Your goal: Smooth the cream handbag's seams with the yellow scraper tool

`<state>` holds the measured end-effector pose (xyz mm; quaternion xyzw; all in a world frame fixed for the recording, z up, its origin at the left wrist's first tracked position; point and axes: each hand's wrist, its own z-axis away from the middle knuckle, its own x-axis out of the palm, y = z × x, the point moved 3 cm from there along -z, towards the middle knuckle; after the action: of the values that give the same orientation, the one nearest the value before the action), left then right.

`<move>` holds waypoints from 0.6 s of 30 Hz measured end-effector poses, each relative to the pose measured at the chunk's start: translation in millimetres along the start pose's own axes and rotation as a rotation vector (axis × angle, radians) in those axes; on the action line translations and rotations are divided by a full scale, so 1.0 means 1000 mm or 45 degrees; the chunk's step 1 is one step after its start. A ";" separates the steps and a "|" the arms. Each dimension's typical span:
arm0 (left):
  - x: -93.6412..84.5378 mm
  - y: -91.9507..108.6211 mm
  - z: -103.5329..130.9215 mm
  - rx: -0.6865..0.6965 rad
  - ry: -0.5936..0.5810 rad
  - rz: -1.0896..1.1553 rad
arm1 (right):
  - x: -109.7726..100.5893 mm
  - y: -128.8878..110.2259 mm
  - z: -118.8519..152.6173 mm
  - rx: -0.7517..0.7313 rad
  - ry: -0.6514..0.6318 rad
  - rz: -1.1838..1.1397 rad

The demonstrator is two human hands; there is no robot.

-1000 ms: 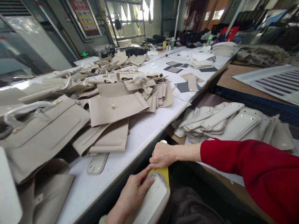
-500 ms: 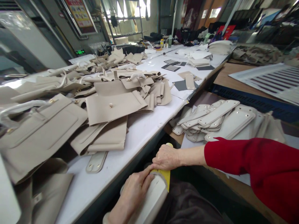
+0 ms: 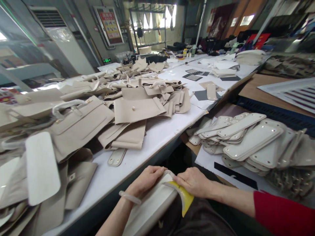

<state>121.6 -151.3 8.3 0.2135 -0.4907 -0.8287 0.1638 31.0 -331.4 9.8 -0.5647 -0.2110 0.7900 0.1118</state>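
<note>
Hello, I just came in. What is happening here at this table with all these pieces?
A person in a red sleeve works at the table's edge on a pale oblong panel. The left hand holds its rounded end, while the right hand pinches a yellow strip that curls away from that end. On the white table lie heaps of beige bag pieces, and to the right sits a stack of similar oblong panels.

both hands (image 3: 172, 180) close together, fingers curled
</note>
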 end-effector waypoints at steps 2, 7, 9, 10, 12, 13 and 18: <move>-0.001 -0.004 -0.004 -0.019 -0.011 0.024 | 0.012 0.011 0.011 0.149 0.014 -0.396; -0.002 -0.006 -0.010 -0.045 -0.069 0.022 | 0.036 0.038 0.016 0.381 0.085 -1.069; -0.001 -0.005 -0.011 -0.042 -0.065 -0.004 | 0.035 0.043 0.011 0.407 0.116 -1.122; 0.000 -0.005 -0.012 -0.035 -0.059 -0.015 | 0.032 0.045 0.008 0.419 0.138 -1.106; 0.002 -0.003 -0.012 -0.018 -0.051 -0.031 | 0.025 0.044 0.003 0.426 0.183 -1.031; 0.003 -0.002 -0.011 -0.007 -0.050 -0.039 | 0.021 0.043 0.001 0.416 0.213 -0.987; 0.004 0.000 -0.010 0.024 -0.046 -0.046 | 0.009 0.035 -0.003 0.323 0.209 -1.150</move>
<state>122.9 -160.7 3.2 0.2087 -0.4973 -0.8307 0.1380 33.4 -358.0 -14.5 -0.4588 -0.3276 0.6346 0.5286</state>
